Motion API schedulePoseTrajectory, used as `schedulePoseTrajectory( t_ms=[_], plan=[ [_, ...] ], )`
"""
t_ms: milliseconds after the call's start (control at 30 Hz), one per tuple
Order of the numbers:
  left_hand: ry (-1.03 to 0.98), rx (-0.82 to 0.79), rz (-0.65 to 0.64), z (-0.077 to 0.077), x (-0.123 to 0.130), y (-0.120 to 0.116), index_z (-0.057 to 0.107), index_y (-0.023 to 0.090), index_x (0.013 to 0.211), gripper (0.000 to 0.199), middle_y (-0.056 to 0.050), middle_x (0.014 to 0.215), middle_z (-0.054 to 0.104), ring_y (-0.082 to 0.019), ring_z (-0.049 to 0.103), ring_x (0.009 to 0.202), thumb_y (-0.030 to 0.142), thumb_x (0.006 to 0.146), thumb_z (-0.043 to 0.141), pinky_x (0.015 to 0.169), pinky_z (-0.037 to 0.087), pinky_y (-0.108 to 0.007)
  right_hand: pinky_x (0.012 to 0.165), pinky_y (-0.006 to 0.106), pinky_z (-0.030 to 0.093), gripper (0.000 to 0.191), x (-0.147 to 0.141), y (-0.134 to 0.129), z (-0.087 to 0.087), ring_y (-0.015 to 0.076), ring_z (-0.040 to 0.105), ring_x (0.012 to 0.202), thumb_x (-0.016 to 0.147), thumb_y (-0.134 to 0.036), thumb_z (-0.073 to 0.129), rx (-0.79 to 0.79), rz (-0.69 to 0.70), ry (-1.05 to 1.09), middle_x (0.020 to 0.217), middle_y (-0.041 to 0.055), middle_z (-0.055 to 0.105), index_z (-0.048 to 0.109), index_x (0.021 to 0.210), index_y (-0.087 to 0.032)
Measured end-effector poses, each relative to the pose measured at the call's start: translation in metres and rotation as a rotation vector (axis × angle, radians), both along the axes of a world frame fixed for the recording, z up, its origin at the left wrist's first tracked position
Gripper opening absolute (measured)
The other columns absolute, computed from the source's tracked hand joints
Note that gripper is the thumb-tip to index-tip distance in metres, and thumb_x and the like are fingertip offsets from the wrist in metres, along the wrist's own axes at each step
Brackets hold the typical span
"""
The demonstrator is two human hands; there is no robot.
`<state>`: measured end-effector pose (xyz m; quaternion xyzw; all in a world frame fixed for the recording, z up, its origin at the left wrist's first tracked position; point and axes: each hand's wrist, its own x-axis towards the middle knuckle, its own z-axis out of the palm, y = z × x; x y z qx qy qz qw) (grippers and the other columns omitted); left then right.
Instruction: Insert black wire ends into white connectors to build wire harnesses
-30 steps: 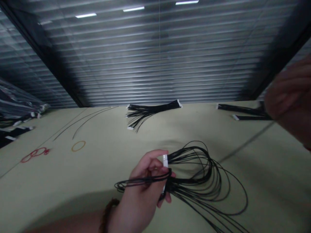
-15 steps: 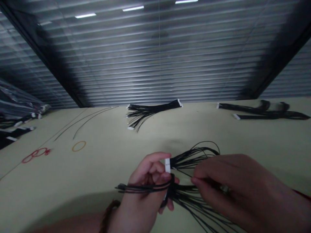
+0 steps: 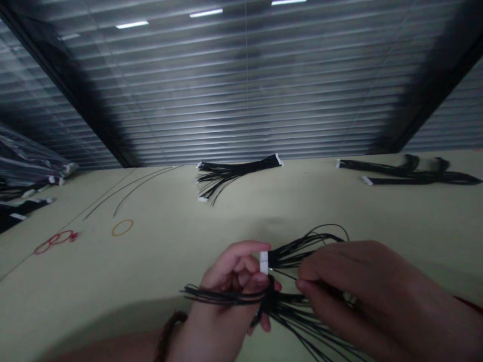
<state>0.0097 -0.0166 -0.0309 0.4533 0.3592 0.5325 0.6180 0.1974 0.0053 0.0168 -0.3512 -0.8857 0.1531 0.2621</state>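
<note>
My left hand (image 3: pixel 230 296) grips a wire harness with a white connector (image 3: pixel 264 262) between its thumb and fingers. From the connector a fan of black wires (image 3: pixel 290 252) runs to the right. A second bundle of black wires (image 3: pixel 302 317) spreads out below, and a few loose wire ends (image 3: pixel 211 295) cross over the thumb to the left. Between thumb and forefinger, my right hand (image 3: pixel 362 291) pinches a single black wire (image 3: pixel 284 274) close to the connector's lower end. The rest of its fingers are curled and partly hidden.
On the pale tabletop lie another black harness (image 3: pixel 241 171), more bundles (image 3: pixel 415 176) at the right, red rings (image 3: pixel 56 241), a yellow rubber band (image 3: pixel 123 228) and loose wires (image 3: pixel 128 196). Plastic-wrapped harnesses (image 3: pixel 33 161) sit at the left. A window with blinds (image 3: pixel 241 85) stands behind.
The white connector and my left fingertips have shifted slightly right and down. The pinched wire now reaches the connector's lower end more closely. My right hand has barely moved.
</note>
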Motion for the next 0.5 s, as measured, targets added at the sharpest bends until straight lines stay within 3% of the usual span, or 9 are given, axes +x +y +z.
schedulePoseTrajectory(
  t_ms=[167,300,500],
  plan=[
    [-0.025,0.040,-0.080,-0.0031,0.0012,-0.0021,0.064,0.031,0.102,0.021,0.003,0.072,0.059,-0.004,0.054,0.050,0.021,0.084,0.059,0.041,0.048,-0.009,0.053,0.024,0.028,0.017,-0.0014,-0.0005,0.0028,0.0093,0.043,0.054,0.085,-0.014,0.047,-0.011,0.040,-0.057,0.062,-0.0048,0.052,0.050,0.070,-0.020],
    [-0.048,0.051,-0.074,-0.0031,0.0026,-0.0010,0.066,0.032,0.099,0.019,0.004,0.070,0.054,-0.004,0.054,0.051,0.021,0.084,0.059,0.041,0.048,-0.008,0.055,0.026,0.028,0.016,-0.0014,0.0003,0.0001,0.0117,0.045,0.058,0.087,-0.016,0.045,0.021,0.025,-0.104,0.065,-0.0042,0.054,0.051,0.074,-0.021],
    [-0.020,0.004,-0.107,-0.0010,0.0034,-0.0004,0.065,0.027,0.099,0.018,0.003,0.072,0.058,-0.003,0.052,0.051,0.021,0.084,0.059,0.042,0.048,-0.008,0.057,0.027,0.030,0.014,-0.0031,-0.0014,0.0029,0.0127,0.048,0.060,0.087,-0.016,0.047,0.016,0.035,-0.140,0.069,-0.0035,0.056,0.053,0.075,-0.021]
  ],
)
